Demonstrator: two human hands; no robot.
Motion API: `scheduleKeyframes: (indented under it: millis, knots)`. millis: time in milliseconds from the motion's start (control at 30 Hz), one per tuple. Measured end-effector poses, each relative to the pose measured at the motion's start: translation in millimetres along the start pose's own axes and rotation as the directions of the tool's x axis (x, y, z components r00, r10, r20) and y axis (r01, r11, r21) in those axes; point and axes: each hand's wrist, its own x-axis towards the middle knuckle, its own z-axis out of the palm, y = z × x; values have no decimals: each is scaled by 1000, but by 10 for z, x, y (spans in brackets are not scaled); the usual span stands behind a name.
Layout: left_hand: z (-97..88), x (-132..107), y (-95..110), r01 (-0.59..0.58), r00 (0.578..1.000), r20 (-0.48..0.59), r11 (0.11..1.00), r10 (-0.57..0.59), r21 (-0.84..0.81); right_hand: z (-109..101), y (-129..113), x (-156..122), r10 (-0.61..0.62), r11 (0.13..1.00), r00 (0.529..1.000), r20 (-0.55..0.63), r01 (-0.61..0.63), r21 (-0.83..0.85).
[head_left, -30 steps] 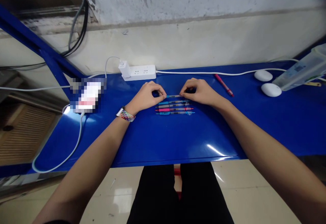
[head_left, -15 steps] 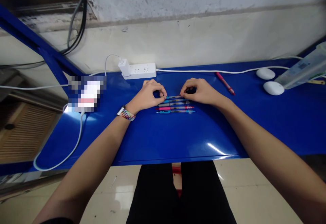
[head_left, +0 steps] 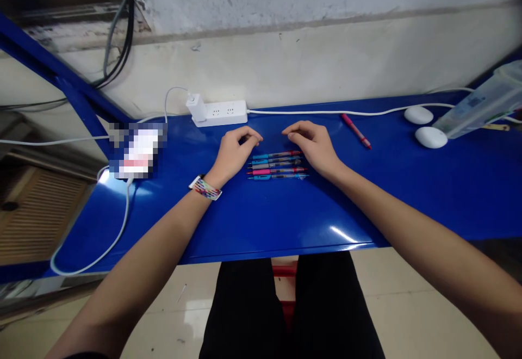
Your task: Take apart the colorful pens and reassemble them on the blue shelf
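Observation:
Several pens lie side by side in a row on the blue table (head_left: pixel 253 217). Farthest back is a blue pen with a red end (head_left: pixel 272 155); nearest me is a light-blue pen (head_left: pixel 265 177), with a pink pen (head_left: pixel 261 172) just behind it and a grey one (head_left: pixel 261 167) beyond that. My left hand (head_left: pixel 236 151) hovers by the row's left end, holding nothing, thumb and fingertips slightly parted. At the right end my right hand (head_left: pixel 316 144) is also free of any pen, its thumb and index finger apart. It hides some of the pen ends.
A lone red pen (head_left: pixel 356 131) lies farther right. Behind are a white power strip (head_left: pixel 226 111) and its cable. Two white rounded objects (head_left: pixel 431 137) sit beside a clear plastic container (head_left: pixel 467 109). A blurred-out phone-like device (head_left: pixel 138 152) with a cable is at left.
Both hands have let go of the farthest pen and lifted slightly away from its ends. That pen now lies in the row, its red end showing.

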Motion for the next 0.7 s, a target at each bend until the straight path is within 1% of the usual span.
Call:
scheduleKeyframes:
  millis: [100, 167, 267, 367, 467, 567, 700]
  knots:
    - [100, -64, 73, 26, 995, -95, 990, -40, -138, 107, -52, -61, 92, 991, 994, -64, -85, 107]
    - [161, -98, 113, 3, 989, -142, 983, -30, -185, 137, -70, -80, 127, 981, 987, -95, -111, 158]
    - [230, -113, 122, -4, 984, -173, 969, -39, -245, 162, -74, -94, 127, 977, 985, -116, -104, 184]
    - [276, -101, 87, -3, 975, -213, 953, -64, -302, 187, -76, -108, 100, 981, 990, -96, -82, 174]
    - [311, -89, 61, 7, 969, -229, 930, -98, -368, 205, -87, -121, 89, 984, 993, -83, -75, 161]
    - [334, -87, 57, 26, 966, -222, 903, -133, -429, 210, -109, -130, 89, 986, 993, -72, -78, 145]
    - [342, -93, 67, 40, 964, -217, 891, -153, -452, 214, -142, -136, 87, 988, 995, -48, -80, 129]
